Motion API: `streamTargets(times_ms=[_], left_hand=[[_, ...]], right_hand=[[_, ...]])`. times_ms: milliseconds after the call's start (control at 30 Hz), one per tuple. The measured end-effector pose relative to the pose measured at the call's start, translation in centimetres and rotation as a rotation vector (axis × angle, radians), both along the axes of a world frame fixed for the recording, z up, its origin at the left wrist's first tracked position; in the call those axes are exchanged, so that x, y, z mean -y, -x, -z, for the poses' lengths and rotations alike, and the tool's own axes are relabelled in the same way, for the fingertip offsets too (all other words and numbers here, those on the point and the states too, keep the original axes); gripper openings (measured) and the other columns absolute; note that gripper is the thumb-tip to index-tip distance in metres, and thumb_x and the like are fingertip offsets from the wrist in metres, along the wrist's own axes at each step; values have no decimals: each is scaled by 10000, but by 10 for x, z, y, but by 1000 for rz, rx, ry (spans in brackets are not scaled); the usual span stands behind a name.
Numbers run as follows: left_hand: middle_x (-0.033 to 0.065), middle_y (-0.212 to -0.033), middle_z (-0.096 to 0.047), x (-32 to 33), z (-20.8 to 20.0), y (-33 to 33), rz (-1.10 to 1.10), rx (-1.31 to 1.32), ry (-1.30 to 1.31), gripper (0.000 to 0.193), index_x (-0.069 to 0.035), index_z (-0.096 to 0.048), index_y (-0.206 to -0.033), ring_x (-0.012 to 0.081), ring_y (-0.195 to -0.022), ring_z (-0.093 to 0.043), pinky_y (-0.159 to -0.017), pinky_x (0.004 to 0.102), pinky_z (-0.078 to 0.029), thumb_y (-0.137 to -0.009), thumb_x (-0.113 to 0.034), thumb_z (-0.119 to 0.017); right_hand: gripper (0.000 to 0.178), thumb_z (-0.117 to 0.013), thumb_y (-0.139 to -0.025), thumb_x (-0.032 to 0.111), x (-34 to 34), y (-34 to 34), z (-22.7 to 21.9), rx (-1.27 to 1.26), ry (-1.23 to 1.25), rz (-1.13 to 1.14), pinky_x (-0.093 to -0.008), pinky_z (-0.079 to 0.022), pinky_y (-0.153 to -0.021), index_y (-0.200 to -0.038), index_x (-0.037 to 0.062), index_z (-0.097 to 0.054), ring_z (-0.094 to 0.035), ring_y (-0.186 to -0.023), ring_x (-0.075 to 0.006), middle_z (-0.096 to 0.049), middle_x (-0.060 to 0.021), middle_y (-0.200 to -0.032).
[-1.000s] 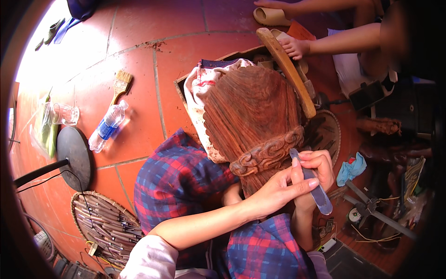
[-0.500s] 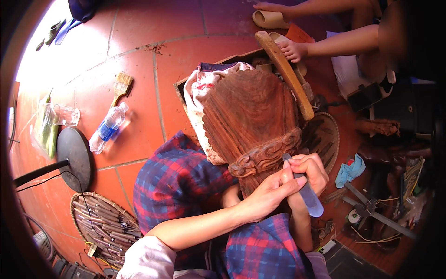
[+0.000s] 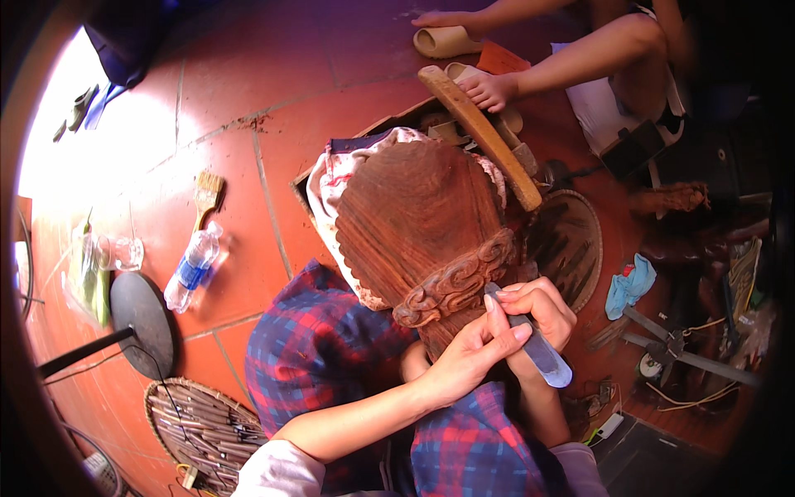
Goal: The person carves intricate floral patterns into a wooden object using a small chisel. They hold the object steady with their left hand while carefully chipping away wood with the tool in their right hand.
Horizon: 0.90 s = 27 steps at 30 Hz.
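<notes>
Gripping a grey-handled carving tool [image 3: 534, 348], the right hand [image 3: 542, 311] is closed around it, its tip against the carved wooden panel [image 3: 418, 228] at the ornate lower edge. The left hand [image 3: 476, 352] presses beside it, fingers curled on the tool (panel propped over plaid-clad knees [image 3: 319, 352]). A plastic bottle [image 3: 192, 267] lies well left of the panel.

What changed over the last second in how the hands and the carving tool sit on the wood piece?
Little: the right hand and carving tool edged toward the carved band, handle tilting a bit. The left hand kept steadying the tool. Wooden panel and water bottle stayed put.
</notes>
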<state>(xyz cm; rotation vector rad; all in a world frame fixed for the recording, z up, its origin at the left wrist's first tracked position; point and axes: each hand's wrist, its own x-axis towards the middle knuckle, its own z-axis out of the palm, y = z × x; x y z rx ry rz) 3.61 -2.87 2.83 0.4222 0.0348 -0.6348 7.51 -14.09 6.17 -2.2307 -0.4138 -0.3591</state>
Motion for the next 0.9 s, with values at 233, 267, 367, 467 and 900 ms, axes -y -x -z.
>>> streamTargets(times_ms=[233, 267, 367, 467, 900], left_hand=[[4, -1177, -526, 7, 8, -3, 26, 35, -57, 372, -30, -509, -1275, 78, -1123, -448, -969, 245, -347, -1003, -283, -532], [11, -1201, -524, 9, 7, -4, 26, 5, -25, 381, -29, -504, -1289, 85, -1144, -448, -985, 251, -345, -1005, -282, -527], [30, -1267, -513, 11, 4, -7, 6, -58, 53, 404, -25, -490, -1318, 107, -1198, -443, -1027, 271, -338, -1009, -285, -514], [45, -1298, -504, 9, 7, -10, -21, -55, 83, 442, -22, -447, -1351, 128, -1220, -438, -1046, 292, -339, -1011, -300, -503], [-21, -1117, -556, 5, -1, -4, -19, -263, 161, 283, -88, -533, -1199, 81, -1077, -505, -948, 270, -395, -1009, -297, -509]], right_hand=[[132, -727, -767, -26, 7, -3, -5, -102, -202, 154, -302, -539, -634, -885, -20, -668, -676, -714, -211, -686, -128, -817], [125, -718, -774, -33, 8, 1, -3, -137, -240, 181, -302, -538, -636, -888, -24, -670, -676, -715, -209, -686, -128, -817], [109, -692, -788, -48, 6, 0, -4, -91, -169, 182, -302, -541, -650, -894, -31, -671, -682, -730, -213, -687, -131, -822], [94, -693, -802, -33, 1, -2, 3, -33, -98, 148, -290, -536, -697, -889, -40, -660, -684, -788, -212, -700, -158, -885], [107, -668, -802, -26, -7, 12, 4, -77, -25, 124, -361, -527, -734, -874, -7, -591, -691, -925, -330, -655, -191, -861]])
